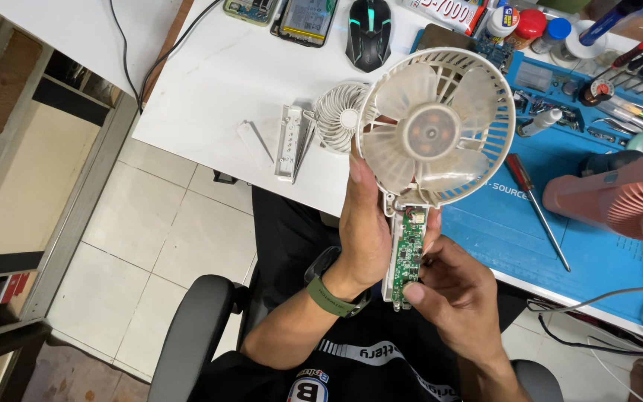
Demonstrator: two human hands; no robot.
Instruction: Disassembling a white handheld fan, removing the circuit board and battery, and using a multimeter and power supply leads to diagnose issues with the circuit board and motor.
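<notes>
While the white handheld fan [434, 126] is held up off the desk [217, 82], just past its near edge and above the lap, both hands are gripping it. The left hand [364, 231] wraps the handle from the left, its thumb running up beside the round cage. The right hand [455, 290] clamps the lower handle from the right, a fingertip pressing at the bottom of the exposed green circuit board [408, 257]. The front grille [338, 115] lies flat on the desk just left of the fan, touching the loose white handle shell [289, 141], both close to the near edge. Bare white desk opens up to the far left. To the right, the blue work mat [530, 231] is crowded: a red-handled screwdriver [536, 205] lies near, and a pink fan [619, 197] sits at the right edge. A black mouse [368, 33] rests far back.
</notes>
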